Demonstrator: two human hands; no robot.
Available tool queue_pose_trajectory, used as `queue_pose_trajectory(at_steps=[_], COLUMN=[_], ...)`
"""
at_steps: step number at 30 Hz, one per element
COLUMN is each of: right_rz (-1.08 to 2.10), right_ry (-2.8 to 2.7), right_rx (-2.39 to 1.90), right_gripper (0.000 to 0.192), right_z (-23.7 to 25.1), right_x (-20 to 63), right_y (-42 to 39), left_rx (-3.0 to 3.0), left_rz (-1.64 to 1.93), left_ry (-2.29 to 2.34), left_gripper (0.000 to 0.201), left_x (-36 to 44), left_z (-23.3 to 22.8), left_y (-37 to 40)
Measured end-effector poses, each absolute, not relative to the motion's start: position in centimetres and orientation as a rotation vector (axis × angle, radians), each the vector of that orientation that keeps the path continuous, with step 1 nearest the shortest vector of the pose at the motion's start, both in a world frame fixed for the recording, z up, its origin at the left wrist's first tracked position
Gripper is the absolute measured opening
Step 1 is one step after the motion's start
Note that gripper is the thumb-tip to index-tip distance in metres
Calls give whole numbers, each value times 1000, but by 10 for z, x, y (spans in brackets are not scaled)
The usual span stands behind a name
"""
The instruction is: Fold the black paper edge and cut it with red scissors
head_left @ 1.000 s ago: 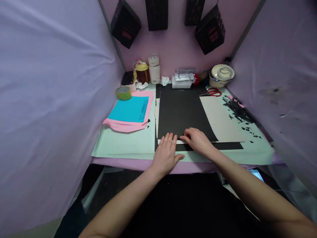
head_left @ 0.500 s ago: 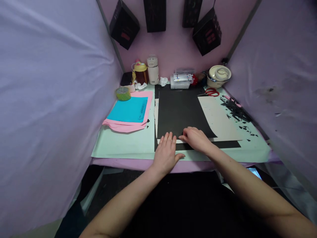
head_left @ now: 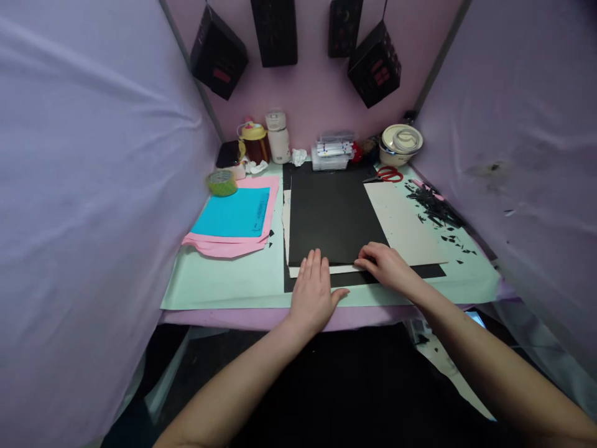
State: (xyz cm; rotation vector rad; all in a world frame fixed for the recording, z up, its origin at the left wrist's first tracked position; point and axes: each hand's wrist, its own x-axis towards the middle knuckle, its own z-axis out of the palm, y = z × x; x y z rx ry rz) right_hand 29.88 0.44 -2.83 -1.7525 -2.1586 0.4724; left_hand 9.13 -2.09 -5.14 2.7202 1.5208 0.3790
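A black sheet of paper point(head_left: 333, 211) lies in front of me over a pale board point(head_left: 405, 224). My left hand point(head_left: 313, 289) rests flat at the paper's front edge, fingers stretched forward and thumb out to the side. Near the front right corner, my right hand point(head_left: 382, 261) has its fingers curled and pinched on the same edge, and it covers that corner. Between the hands the edge looks slightly raised or folded over. More black paper point(head_left: 431, 270) shows beneath the board.
Blue sheets point(head_left: 233, 213) on pink paper point(head_left: 224, 247) lie left, with a tape roll point(head_left: 222, 183) at their corner. Red-handled scissors point(head_left: 389, 175) and black scraps point(head_left: 433, 205) lie right. Behind stand a white bottle point(head_left: 279, 140), a marker box point(head_left: 331, 158) and a lidded tub point(head_left: 400, 146).
My right hand has slid rightward along the front edge of the black paper to its corner. My left hand stays pressed at the edge. The whole view has shifted slightly.
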Motion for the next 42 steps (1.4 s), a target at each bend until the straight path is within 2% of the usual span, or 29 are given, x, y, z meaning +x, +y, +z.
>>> queue_pose_trajectory(at_steps=[7, 14, 29, 42], right_rz=[459, 453, 439, 378], right_ry=[-2152, -2180, -2266, -2331], right_rx=[-1743, -1889, -2123, -1975], right_gripper=[19, 19, 25, 23], right_z=[-30, -24, -12, -13], right_x=[300, 298, 293, 295], right_y=[4, 10, 15, 15], left_rx=[2808, 2775, 2788, 2737], left_rz=[313, 249, 291, 300], left_ry=[1329, 1336, 1365, 1422], left_gripper=[99, 104, 107, 101], left_x=[101, 103, 105, 110], left_z=[-54, -53, -57, -52], left_y=[-19, -18, -18, -19])
